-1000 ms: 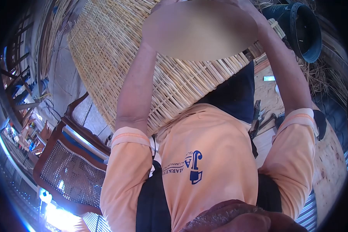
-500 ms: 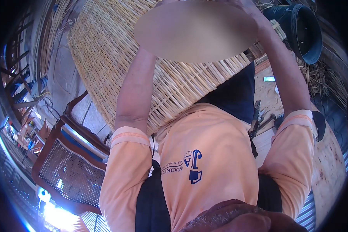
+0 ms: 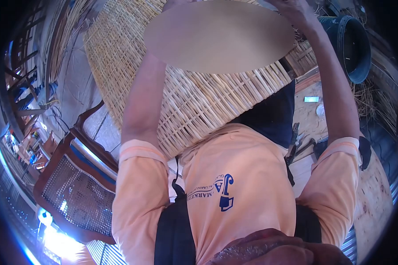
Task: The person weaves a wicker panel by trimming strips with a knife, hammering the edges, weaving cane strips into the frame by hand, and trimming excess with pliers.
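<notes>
A large woven panel of pale cane strips [image 3: 203, 106] slopes across my lap, its cut ends along the lower right edge. My left hand [image 3: 176, 4] is at the panel's far part, by the top of the view; a blurred oval and the frame edge hide its fingers. Over the upper right side of the panel, my right hand [image 3: 296, 12] has its visible fingers bent inward and closed. Whatever those fingers hold is hidden by the blur and the frame edge.
A dark green bucket [image 3: 362, 53] lies at the upper right, near loose dry strips [image 3: 367, 99]. Hand tools [image 3: 296, 143] rest on a wooden board [image 3: 373, 190] at my right. A chair with a cane-mesh panel [image 3: 79, 190] stands at my left. Long strips [image 3: 62, 39] lie farther up.
My right hand has moved a little right, and my left forearm has swung left. The woven panel and the surroundings sit slightly lower in the view.
</notes>
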`<move>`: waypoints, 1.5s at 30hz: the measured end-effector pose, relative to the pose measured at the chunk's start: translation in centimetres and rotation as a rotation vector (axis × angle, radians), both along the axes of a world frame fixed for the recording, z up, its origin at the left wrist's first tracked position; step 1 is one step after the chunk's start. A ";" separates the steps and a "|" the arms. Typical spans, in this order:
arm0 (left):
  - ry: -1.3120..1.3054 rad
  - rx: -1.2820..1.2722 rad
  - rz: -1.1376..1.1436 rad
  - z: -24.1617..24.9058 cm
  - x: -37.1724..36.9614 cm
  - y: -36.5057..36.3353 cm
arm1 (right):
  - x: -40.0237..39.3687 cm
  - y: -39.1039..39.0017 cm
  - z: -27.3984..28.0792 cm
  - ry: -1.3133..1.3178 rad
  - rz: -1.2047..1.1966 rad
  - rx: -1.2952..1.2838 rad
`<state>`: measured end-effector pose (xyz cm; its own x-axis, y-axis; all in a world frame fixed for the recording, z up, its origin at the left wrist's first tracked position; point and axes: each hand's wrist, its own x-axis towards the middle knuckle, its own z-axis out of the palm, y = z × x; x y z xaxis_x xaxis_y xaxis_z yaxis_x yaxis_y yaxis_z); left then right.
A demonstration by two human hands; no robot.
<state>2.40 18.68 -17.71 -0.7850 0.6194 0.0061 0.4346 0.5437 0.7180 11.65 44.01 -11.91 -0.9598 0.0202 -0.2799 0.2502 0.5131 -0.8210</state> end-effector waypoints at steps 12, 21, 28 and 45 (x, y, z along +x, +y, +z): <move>0.100 -0.233 -0.401 1.1 -2.9 1.6 | -2.0 -1.3 -1.3 -0.018 0.063 0.297; 0.694 -0.089 -0.639 -0.8 -3.1 0.7 | -3.4 -1.6 -2.0 -0.133 0.068 0.213; 0.760 0.007 -0.537 -1.3 -2.1 0.6 | -4.5 -1.9 -3.3 -0.132 0.132 0.293; 0.814 0.002 -0.457 -1.8 -1.7 0.4 | -6.1 -2.9 -3.6 -0.256 0.231 0.367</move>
<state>0.70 19.13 -19.54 -0.2188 0.8665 0.4487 0.9758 0.1950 0.0992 5.55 41.11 -15.49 -0.8523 -0.0431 -0.5212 0.2659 0.8224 -0.5029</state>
